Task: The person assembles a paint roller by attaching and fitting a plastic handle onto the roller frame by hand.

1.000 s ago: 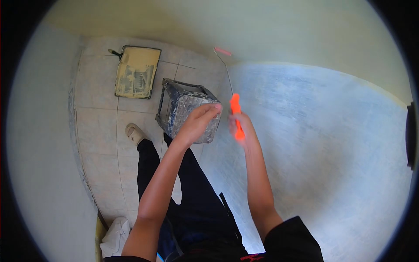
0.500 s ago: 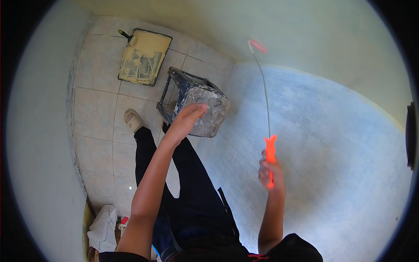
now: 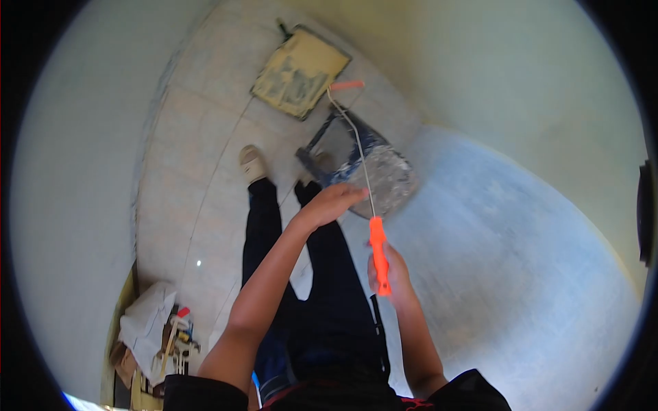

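My right hand (image 3: pixel 389 274) is wrapped round the orange handle of a paint roller (image 3: pixel 379 250). Its thin metal rod reaches up and away to a small pinkish roller head, which appears in front of the paint tray's lower right side. My left hand (image 3: pixel 334 204) has its fingers stretched out, the tips close beside the rod; whether they touch it I cannot tell. Behind the rod, a paint-splattered dark stool (image 3: pixel 394 181) stands on the floor. The tray (image 3: pixel 277 105) is coated with cream-yellow paint, and a brush (image 3: pixel 282 29) lies at its far edge.
Pale walls (image 3: pixel 75 192) rise on the left and at the far right. A bluish, streaky wall surface (image 3: pixel 493 253) fills the right side. A white bag (image 3: pixel 147 322) and several tools (image 3: pixel 178 335) sit at lower left. My sandalled foot (image 3: pixel 252 163) rests on the tiles.
The roller has swung left and down, from in front of the right wall to over the stool and tray. Both hands have come closer together. The view has turned too.
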Available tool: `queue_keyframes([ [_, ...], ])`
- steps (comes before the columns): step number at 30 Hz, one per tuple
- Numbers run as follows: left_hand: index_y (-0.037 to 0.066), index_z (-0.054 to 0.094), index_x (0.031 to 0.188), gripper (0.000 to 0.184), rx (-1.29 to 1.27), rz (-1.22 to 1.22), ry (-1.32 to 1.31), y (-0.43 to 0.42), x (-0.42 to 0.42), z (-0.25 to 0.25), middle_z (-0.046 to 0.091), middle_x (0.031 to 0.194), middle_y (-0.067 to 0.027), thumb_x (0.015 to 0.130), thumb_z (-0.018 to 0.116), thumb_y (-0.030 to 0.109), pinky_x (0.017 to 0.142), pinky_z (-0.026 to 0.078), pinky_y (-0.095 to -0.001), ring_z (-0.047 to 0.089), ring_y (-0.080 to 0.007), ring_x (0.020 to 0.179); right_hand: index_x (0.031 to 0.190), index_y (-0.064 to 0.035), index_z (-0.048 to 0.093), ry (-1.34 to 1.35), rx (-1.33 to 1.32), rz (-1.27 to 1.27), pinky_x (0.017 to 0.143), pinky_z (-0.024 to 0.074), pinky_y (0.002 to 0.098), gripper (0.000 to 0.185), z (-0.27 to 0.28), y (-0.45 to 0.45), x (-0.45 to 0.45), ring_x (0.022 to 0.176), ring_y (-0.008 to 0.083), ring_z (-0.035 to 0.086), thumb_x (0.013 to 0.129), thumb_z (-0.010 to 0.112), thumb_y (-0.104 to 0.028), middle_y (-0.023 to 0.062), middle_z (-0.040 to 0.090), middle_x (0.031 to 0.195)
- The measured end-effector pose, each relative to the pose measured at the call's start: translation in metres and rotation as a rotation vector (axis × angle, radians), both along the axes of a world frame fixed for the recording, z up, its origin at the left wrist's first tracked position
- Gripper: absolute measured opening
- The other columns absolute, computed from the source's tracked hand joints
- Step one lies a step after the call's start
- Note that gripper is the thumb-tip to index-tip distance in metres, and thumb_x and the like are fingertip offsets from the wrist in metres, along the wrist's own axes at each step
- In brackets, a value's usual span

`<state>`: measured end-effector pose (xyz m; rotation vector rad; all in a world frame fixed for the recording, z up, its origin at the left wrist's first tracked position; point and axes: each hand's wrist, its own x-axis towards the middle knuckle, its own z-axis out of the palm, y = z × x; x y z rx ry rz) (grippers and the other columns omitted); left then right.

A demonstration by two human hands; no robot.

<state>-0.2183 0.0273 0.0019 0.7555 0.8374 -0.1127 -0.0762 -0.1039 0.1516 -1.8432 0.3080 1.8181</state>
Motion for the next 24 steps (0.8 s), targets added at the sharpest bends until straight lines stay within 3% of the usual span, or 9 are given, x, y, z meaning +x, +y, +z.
queue_keyframes([
  [4, 0.005, 0.057, 0.135, 0.067, -0.041, 0.188, 0.133, 0.023, -0.050, -0.022, 0.062, 0.119, -0.0071, 0.094, 0.055, 0.058, 0.085, 0.045, -0.0335, 0.057, -0.0171, 0.103, 0.111, -0.0116, 0.057, 0.161, 0.025, -0.066, 0.036, 0.0336, 0.0258, 0.047, -0.094, 0.066, -0.041, 0.038, 0.0108, 0.043, 0.102, 0.044, -0.056, -0.0012, 0.049, 0.062],
  [6, 0.007, 0.054, 0.138, 0.065, -0.002, 0.398, 0.177, 0.033, -0.073, -0.033, 0.060, 0.124, -0.0081, 0.095, 0.054, 0.056, 0.090, 0.045, -0.0372, 0.057, -0.0196, 0.108, 0.106, -0.0126, 0.055, 0.190, 0.085, -0.076, 0.037, 0.0334, 0.0252, 0.043, -0.154, 0.094, -0.056, 0.041, 0.0104, 0.043, 0.103, 0.045, -0.054, -0.0019, 0.049, 0.065],
  [11, 0.007, 0.053, 0.138, 0.064, -0.028, 0.507, 0.309, 0.044, -0.117, -0.062, 0.059, 0.130, -0.0104, 0.096, 0.053, 0.055, 0.098, 0.043, -0.0399, 0.056, -0.0235, 0.119, 0.104, -0.0110, 0.051, 0.240, 0.216, -0.150, 0.043, 0.0345, 0.0279, 0.042, -0.265, 0.150, -0.082, 0.046, 0.0119, 0.043, 0.104, 0.044, -0.052, 0.0005, 0.048, 0.067],
  [16, 0.005, 0.052, 0.138, 0.068, -0.041, 0.506, 0.340, 0.050, -0.146, -0.061, 0.059, 0.131, -0.0133, 0.095, 0.052, 0.058, 0.101, 0.042, -0.0403, 0.055, -0.0249, 0.122, 0.104, -0.0111, 0.049, 0.238, 0.167, -0.217, 0.047, 0.0361, 0.0266, 0.042, -0.302, 0.168, -0.106, 0.048, 0.0120, 0.043, 0.103, 0.045, -0.053, 0.0011, 0.048, 0.068],
  [20, 0.005, 0.053, 0.137, 0.067, -0.052, 0.520, 0.326, 0.042, -0.157, -0.068, 0.060, 0.130, -0.0131, 0.095, 0.053, 0.057, 0.101, 0.042, -0.0398, 0.056, -0.0249, 0.122, 0.102, -0.0119, 0.050, 0.261, 0.169, -0.299, 0.045, 0.0360, 0.0269, 0.044, -0.293, 0.153, -0.128, 0.047, 0.0124, 0.043, 0.102, 0.045, -0.056, 0.0012, 0.047, 0.065],
  [22, 0.005, 0.057, 0.134, 0.060, -0.053, 0.565, 0.349, 0.036, -0.157, -0.069, 0.063, 0.119, -0.0082, 0.096, 0.055, 0.051, 0.091, 0.043, -0.0352, 0.058, -0.0204, 0.108, 0.101, -0.0122, 0.050, 0.305, 0.190, -0.332, 0.045, 0.0363, 0.0273, 0.045, -0.280, 0.134, -0.136, 0.046, 0.0127, 0.043, 0.102, 0.045, -0.056, 0.0014, 0.047, 0.063],
  [24, 0.005, 0.057, 0.134, 0.059, -0.056, 0.558, 0.349, 0.032, -0.157, -0.069, 0.064, 0.119, -0.0085, 0.096, 0.055, 0.051, 0.091, 0.043, -0.0349, 0.058, -0.0203, 0.107, 0.098, -0.0145, 0.052, 0.322, 0.085, -0.371, 0.041, 0.0345, 0.0255, 0.041, -0.266, 0.109, -0.147, 0.045, 0.0120, 0.043, 0.103, 0.042, -0.054, 0.0006, 0.049, 0.064],
])
